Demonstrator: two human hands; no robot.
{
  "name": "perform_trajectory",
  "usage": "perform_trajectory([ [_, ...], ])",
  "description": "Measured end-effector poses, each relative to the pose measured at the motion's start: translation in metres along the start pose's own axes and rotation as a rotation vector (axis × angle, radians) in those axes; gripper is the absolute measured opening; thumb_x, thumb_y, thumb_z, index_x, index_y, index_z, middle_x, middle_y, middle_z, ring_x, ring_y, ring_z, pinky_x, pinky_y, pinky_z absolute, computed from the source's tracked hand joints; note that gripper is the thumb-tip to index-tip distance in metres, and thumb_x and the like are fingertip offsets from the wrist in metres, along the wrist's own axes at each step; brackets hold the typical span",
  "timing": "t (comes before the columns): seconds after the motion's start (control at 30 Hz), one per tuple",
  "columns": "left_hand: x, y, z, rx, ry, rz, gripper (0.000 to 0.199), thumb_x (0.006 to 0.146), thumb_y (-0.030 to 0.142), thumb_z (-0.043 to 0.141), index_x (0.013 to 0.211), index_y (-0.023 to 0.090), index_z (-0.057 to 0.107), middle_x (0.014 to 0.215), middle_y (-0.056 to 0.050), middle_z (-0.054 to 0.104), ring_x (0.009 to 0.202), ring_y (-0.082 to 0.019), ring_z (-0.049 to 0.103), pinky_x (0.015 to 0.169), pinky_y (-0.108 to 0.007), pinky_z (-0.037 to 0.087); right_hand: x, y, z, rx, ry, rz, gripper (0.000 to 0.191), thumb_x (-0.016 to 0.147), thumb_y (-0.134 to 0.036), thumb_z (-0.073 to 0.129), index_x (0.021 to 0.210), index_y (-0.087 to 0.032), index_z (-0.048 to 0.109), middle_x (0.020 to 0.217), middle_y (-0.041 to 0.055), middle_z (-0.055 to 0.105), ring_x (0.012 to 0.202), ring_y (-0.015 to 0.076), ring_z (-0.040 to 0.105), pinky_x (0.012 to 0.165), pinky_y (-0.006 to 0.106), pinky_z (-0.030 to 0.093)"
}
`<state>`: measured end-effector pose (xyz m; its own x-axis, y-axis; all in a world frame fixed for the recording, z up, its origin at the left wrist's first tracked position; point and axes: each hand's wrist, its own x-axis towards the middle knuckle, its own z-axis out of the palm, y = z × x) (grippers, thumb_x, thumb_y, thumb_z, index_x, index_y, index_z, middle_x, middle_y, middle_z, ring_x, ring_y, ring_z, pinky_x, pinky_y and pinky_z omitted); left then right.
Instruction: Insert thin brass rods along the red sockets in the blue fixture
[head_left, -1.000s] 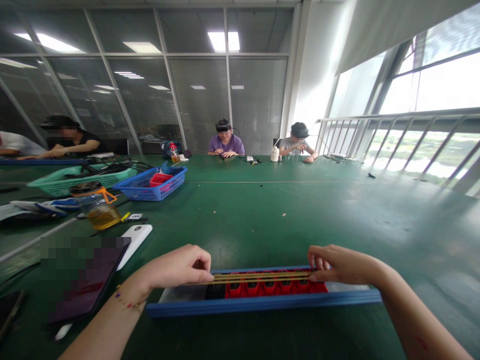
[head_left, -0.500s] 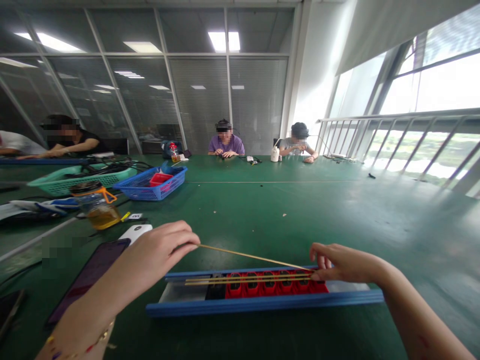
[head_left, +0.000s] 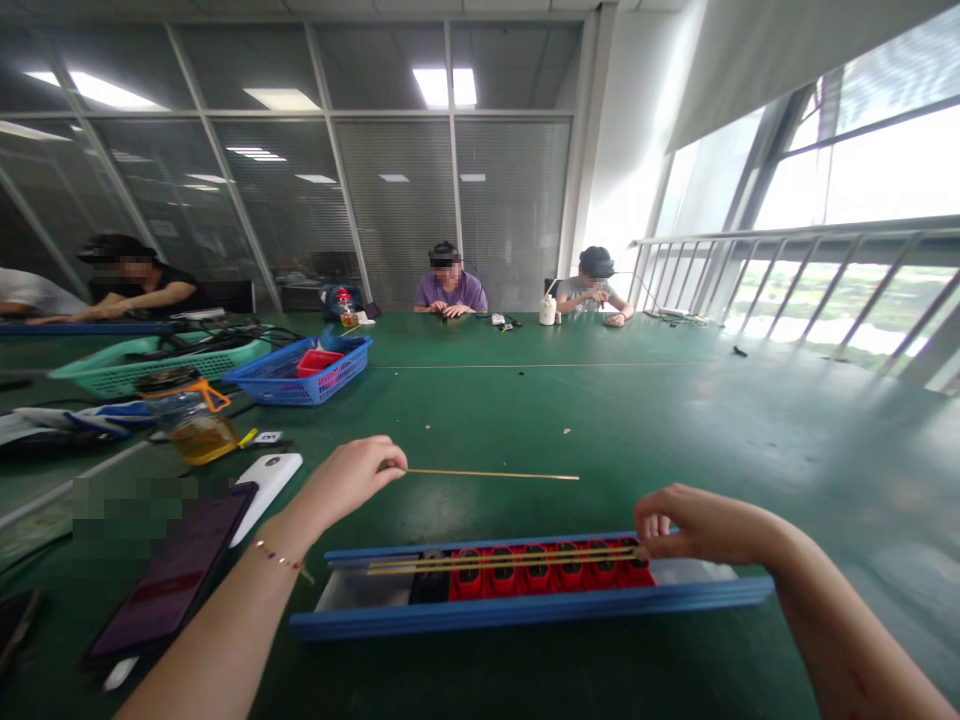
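My left hand (head_left: 358,474), closed in a pinch, holds one end of a thin wooden stick (head_left: 495,474). That stick points right, nearly level, above the green table beyond a long blue-sided tray (head_left: 532,608). My right hand (head_left: 690,525) is closed at the tray's right part, thumb and fingers at the right ends of more thin sticks (head_left: 525,558). These lie lengthwise over a row of red cups (head_left: 504,582) with dark contents. A black block (head_left: 429,588) sits left of the cups. The right fingertips partly hide the stick ends.
At left are a dark phone (head_left: 169,585), a white device (head_left: 268,490) and a jar of amber liquid (head_left: 196,425). Behind stand a blue basket (head_left: 300,388) and a green basket (head_left: 112,375) with cables. Several people sit around the far side of the table (head_left: 675,420).
My left hand has drawn its stick away from my right hand and the tray, so its right end is free. My right hand has shifted slightly right, still at the other sticks' ends.
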<state>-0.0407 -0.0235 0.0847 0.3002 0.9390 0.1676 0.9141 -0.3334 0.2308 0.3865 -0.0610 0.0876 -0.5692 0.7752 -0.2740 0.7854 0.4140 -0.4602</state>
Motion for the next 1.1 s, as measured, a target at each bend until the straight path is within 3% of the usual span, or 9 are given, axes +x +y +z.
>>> perform_trajectory([
  [0.23, 0.030, 0.003, 0.047, -0.038, -0.159, 0.060, 0.017, 0.073, 0.030, 0.051, 0.076, 0.022, 0.066, 0.079, -0.002, 0.064, 0.074, -0.016, 0.057, 0.068, -0.023, 0.038, 0.004, 0.009, 0.003, 0.007, -0.020, -0.043, 0.033, 0.077, -0.046, 0.052, 0.078, -0.017, 0.067, 0.075, 0.0039, 0.067, 0.069, 0.0174, 0.060, 0.063, 0.025, 0.044],
  [0.43, 0.031, -0.007, 0.079, -0.044, -0.161, 0.060, 0.015, 0.076, 0.027, 0.050, 0.078, 0.023, 0.063, 0.080, -0.001, 0.063, 0.075, -0.014, 0.057, 0.067, -0.021, 0.038, 0.004, 0.011, 0.000, 0.083, -0.050, -0.102, 0.034, 0.077, -0.045, 0.053, 0.080, -0.015, 0.066, 0.077, 0.0048, 0.066, 0.072, 0.0173, 0.059, 0.064, 0.024, 0.043],
  [0.6, 0.025, -0.010, 0.088, -0.047, -0.111, 0.087, 0.011, 0.077, 0.025, 0.049, 0.077, 0.023, 0.060, 0.080, 0.000, 0.061, 0.073, -0.013, 0.055, 0.065, -0.022, 0.037, 0.005, 0.016, -0.002, 0.208, -0.007, -0.105, 0.038, 0.078, -0.050, 0.051, 0.078, -0.014, 0.063, 0.073, 0.0030, 0.061, 0.069, 0.0163, 0.055, 0.061, 0.024, 0.041],
  [0.67, 0.023, -0.010, 0.089, -0.038, -0.095, 0.089, 0.011, 0.077, 0.024, 0.049, 0.076, 0.023, 0.059, 0.080, 0.000, 0.060, 0.072, -0.013, 0.055, 0.065, -0.022, 0.037, 0.005, 0.019, -0.004, 0.285, 0.083, -0.089, 0.038, 0.079, -0.051, 0.048, 0.078, -0.014, 0.060, 0.069, 0.0015, 0.058, 0.066, 0.0150, 0.052, 0.060, 0.024, 0.041],
  [0.83, 0.022, -0.010, 0.090, -0.049, -0.093, 0.090, 0.011, 0.077, 0.023, 0.048, 0.078, 0.023, 0.059, 0.080, 0.000, 0.058, 0.072, -0.014, 0.054, 0.067, -0.023, 0.037, 0.001, 0.028, -0.012, 0.387, 0.486, -0.032, 0.037, 0.083, -0.050, 0.042, 0.066, -0.018, 0.050, 0.057, -0.0031, 0.046, 0.056, 0.0113, 0.044, 0.061, 0.024, 0.038],
  [0.97, 0.023, -0.010, 0.090, -0.056, -0.093, 0.090, 0.012, 0.078, 0.024, 0.047, 0.077, 0.022, 0.059, 0.079, -0.001, 0.057, 0.072, -0.014, 0.054, 0.067, -0.023, 0.037, -0.007, 0.043, -0.020, 0.474, 0.758, 0.012, 0.038, 0.085, -0.051, 0.039, 0.067, -0.019, 0.048, 0.054, -0.0035, 0.044, 0.054, 0.0115, 0.041, 0.060, 0.024, 0.037],
  [1.1, 0.023, -0.011, 0.092, -0.065, -0.085, 0.097, 0.011, 0.078, 0.025, 0.047, 0.077, 0.022, 0.058, 0.078, 0.000, 0.057, 0.071, -0.014, 0.054, 0.066, -0.023, 0.037, -0.014, 0.057, -0.024, 0.529, 0.843, 0.054, 0.037, 0.084, -0.051, 0.041, 0.066, -0.019, 0.048, 0.054, -0.0039, 0.045, 0.053, 0.0108, 0.041, 0.058, 0.023, 0.035],
])
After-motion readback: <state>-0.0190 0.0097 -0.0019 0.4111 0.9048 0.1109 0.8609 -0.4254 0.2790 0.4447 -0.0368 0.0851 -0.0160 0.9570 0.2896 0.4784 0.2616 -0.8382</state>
